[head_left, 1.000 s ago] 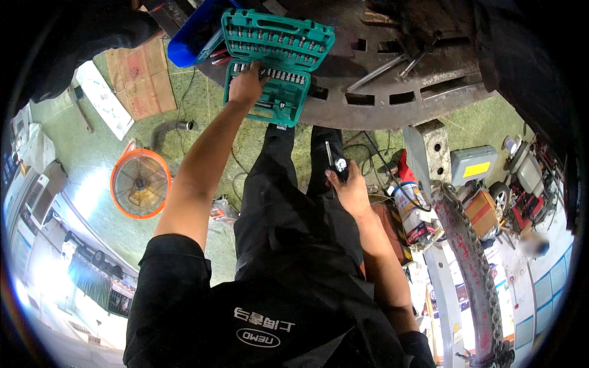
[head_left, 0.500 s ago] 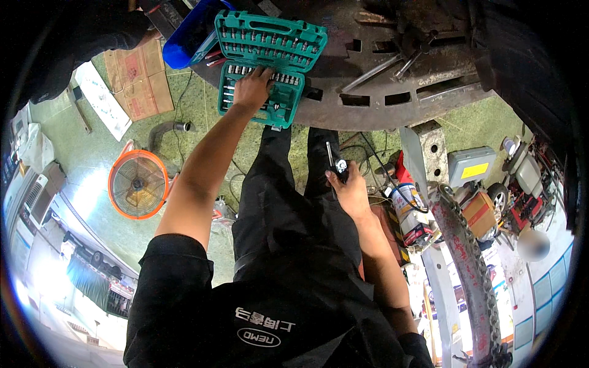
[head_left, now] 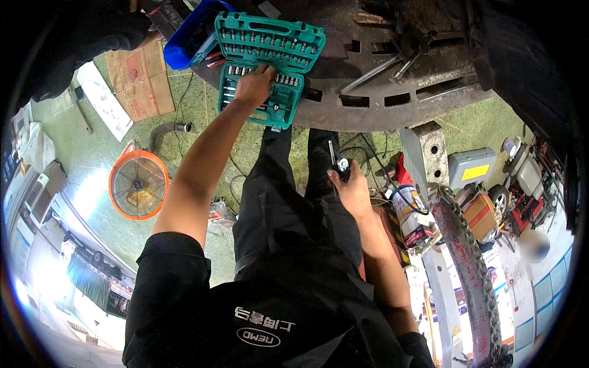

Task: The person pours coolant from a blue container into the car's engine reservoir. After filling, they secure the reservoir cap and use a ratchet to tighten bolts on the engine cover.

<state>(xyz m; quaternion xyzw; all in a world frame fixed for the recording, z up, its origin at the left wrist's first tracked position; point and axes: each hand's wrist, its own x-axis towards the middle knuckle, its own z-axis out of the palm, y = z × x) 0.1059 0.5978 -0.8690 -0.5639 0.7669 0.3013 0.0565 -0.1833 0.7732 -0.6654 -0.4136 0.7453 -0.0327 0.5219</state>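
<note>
A green socket-set case [head_left: 296, 97] lies unfolded on the near edge of a slotted metal bench, its lid full of small bits. Over the row of silver sockets [head_left: 287, 80] is my left hand [head_left: 254, 87], fingers bent down and together among them; whatever is between the fingertips is hidden. My right hand [head_left: 354, 191] hangs lower, in front of my right leg, closed around a ratchet wrench [head_left: 343, 164]. A thin metal shaft [head_left: 332, 151] points up beside the ratchet head.
The dark metal bench [head_left: 325, 116] carries a rod tool [head_left: 370, 75] to the right. A blue bin [head_left: 178, 52] stands left of the case. On the floor are an orange fan [head_left: 138, 184], flattened cardboard [head_left: 141, 86] and a grey box [head_left: 472, 164]. Another person's sleeve [head_left: 92, 37] shows upper left.
My left hand has shifted slightly to the right along the socket row. My right hand keeps the ratchet wrench at nearly the same place.
</note>
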